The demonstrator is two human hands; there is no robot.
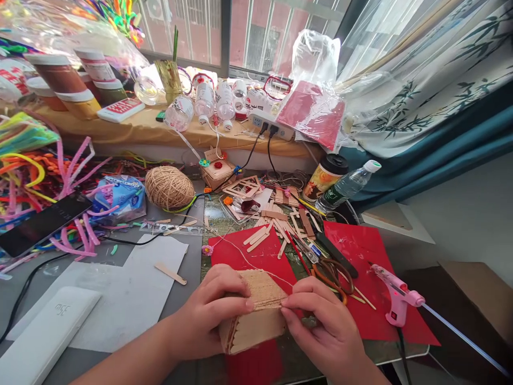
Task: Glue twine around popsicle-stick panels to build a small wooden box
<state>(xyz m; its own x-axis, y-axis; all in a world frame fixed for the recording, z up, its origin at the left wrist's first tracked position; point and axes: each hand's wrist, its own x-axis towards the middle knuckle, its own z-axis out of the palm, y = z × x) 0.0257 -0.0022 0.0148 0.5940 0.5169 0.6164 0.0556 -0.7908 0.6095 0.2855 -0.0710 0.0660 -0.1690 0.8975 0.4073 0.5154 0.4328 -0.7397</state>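
A small house built of popsicle sticks (256,315), its roof wound with twine, sits low in the middle over red paper (256,254). My left hand (208,315) is wrapped round its left side, thumb on the roof. At the roof's right edge my right hand (324,326) pinches the twine strand. A thin line of twine (240,255) runs from there back across the red paper towards the twine ball (169,186).
A pink glue gun (396,297) rests on red paper at the right. Scissors (331,270) and loose popsicle sticks (280,219) lie behind the house. A white box (44,334) and a phone (40,222) are at the left, a cup (324,176) and water bottle (347,186) further back.
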